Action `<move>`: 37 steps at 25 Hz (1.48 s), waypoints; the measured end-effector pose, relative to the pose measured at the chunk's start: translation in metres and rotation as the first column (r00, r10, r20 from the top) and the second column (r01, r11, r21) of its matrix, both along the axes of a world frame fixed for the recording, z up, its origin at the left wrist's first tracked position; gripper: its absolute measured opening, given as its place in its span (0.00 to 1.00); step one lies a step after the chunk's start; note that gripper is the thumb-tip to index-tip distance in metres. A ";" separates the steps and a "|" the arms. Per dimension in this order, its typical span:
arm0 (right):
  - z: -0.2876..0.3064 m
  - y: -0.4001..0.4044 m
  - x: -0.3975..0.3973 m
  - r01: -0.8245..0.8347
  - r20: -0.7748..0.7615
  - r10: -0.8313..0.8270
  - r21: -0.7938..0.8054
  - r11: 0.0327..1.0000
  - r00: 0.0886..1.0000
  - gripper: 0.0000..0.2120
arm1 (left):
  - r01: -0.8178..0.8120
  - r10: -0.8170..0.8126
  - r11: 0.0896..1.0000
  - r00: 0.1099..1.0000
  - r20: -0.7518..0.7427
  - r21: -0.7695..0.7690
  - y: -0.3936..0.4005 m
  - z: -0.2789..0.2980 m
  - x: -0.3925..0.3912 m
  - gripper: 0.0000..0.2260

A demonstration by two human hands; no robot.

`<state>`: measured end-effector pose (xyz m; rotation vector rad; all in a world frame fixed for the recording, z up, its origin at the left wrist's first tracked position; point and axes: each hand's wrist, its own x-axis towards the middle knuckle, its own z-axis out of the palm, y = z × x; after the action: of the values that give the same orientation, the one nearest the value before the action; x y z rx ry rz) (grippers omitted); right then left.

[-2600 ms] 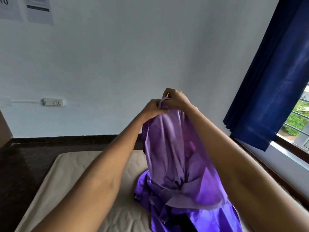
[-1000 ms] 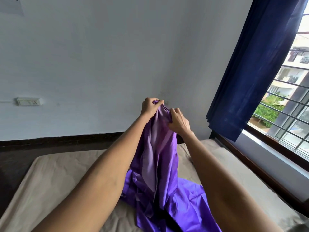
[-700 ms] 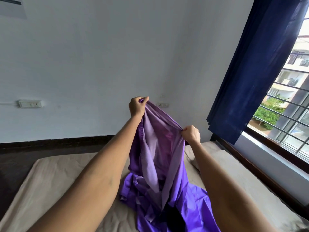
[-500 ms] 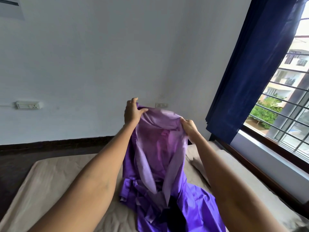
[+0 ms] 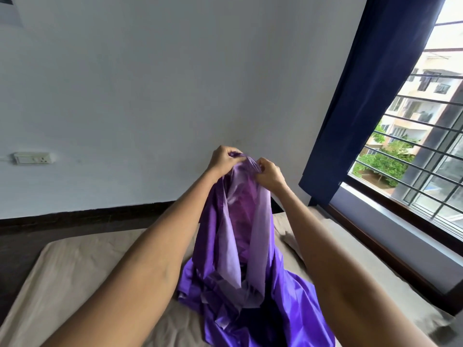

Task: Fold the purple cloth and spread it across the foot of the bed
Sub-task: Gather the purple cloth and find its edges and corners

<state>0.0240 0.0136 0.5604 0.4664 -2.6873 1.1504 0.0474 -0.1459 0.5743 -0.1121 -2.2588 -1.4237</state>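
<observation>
Purple cloth (image 5: 240,221) pinched at top by left hand (image 5: 223,159) & right hand (image 5: 269,172); lower folds bunched on bed (image 5: 75,266), cut off by frame btm.

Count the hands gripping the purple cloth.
2: the left hand and right hand pinch the purple cloth at its bunched top, close together above the bed.

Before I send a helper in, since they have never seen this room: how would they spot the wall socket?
Start at the big white wall facing the bed. Follow it left, away from the window and blue curtain. Just above the dark skirting sits a small white socket plate, the only fitting on that bare stretch, with a thin cable running off its left end.
</observation>
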 end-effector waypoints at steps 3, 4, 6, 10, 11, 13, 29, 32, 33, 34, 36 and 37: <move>-0.020 0.024 0.006 0.395 -0.131 -0.373 0.246 0.885 0.918 0.10 | -0.129 0.144 0.981 0.984 -0.100 0.143 -0.013 0.009 -0.001 0.09; -0.026 0.033 0.007 0.449 -0.131 -0.430 0.297 0.843 0.893 0.11 | -0.178 0.204 0.962 0.972 -0.114 0.207 -0.023 0.009 -0.004 0.09; -0.031 0.050 0.003 0.481 -0.122 -0.471 0.367 0.796 0.873 0.11 | -0.293 0.323 0.917 0.944 -0.071 0.270 -0.043 0.004 -0.005 0.08; -0.021 0.060 -0.013 0.374 0.066 -0.410 0.300 0.878 0.910 0.13 | -0.414 0.408 0.910 0.902 0.143 0.020 -0.056 -0.011 -0.005 0.12; -0.020 0.058 -0.012 0.319 0.129 -0.371 0.303 0.898 0.920 0.15 | -0.377 0.397 0.917 0.892 0.214 -0.129 -0.053 -0.013 -0.002 0.10; -0.021 0.049 -0.006 0.251 0.194 -0.313 0.289 0.924 0.930 0.17 | -0.242 0.353 0.902 0.890 0.288 -0.357 -0.044 -0.014 0.006 0.28; -0.028 0.023 0.003 0.118 0.014 -0.121 0.137 0.984 0.993 0.02 | -0.197 0.195 0.977 0.980 -0.035 -0.077 -0.001 0.007 0.010 0.12; -0.061 0.050 0.009 0.126 0.225 -0.187 0.259 0.958 0.956 0.11 | -0.401 0.404 0.914 0.913 -0.049 0.059 -0.034 0.011 0.010 0.13; -0.065 0.056 0.009 0.139 0.258 -0.207 0.259 0.956 0.944 0.12 | -0.437 0.437 0.899 0.899 -0.009 -0.035 -0.045 0.009 0.007 0.12; -0.064 0.059 0.008 0.164 0.260 -0.225 0.235 0.958 0.939 0.13 | -0.424 0.444 0.882 0.894 0.059 -0.204 -0.052 0.005 0.004 0.11; -0.048 0.055 0.007 0.212 0.243 -0.235 0.115 0.970 0.941 0.14 | -0.223 0.386 0.820 0.895 0.223 -0.527 -0.054 -0.002 0.002 0.22; -0.037 0.047 0.007 0.220 0.228 -0.224 0.041 0.975 0.948 0.14 | -0.089 0.308 0.795 0.911 0.273 -0.600 -0.049 -0.008 0.002 0.33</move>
<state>0.0311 0.0608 0.5234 0.0273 -2.8526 1.1832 0.0490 -0.1951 0.5666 0.2165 -2.8427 -0.6361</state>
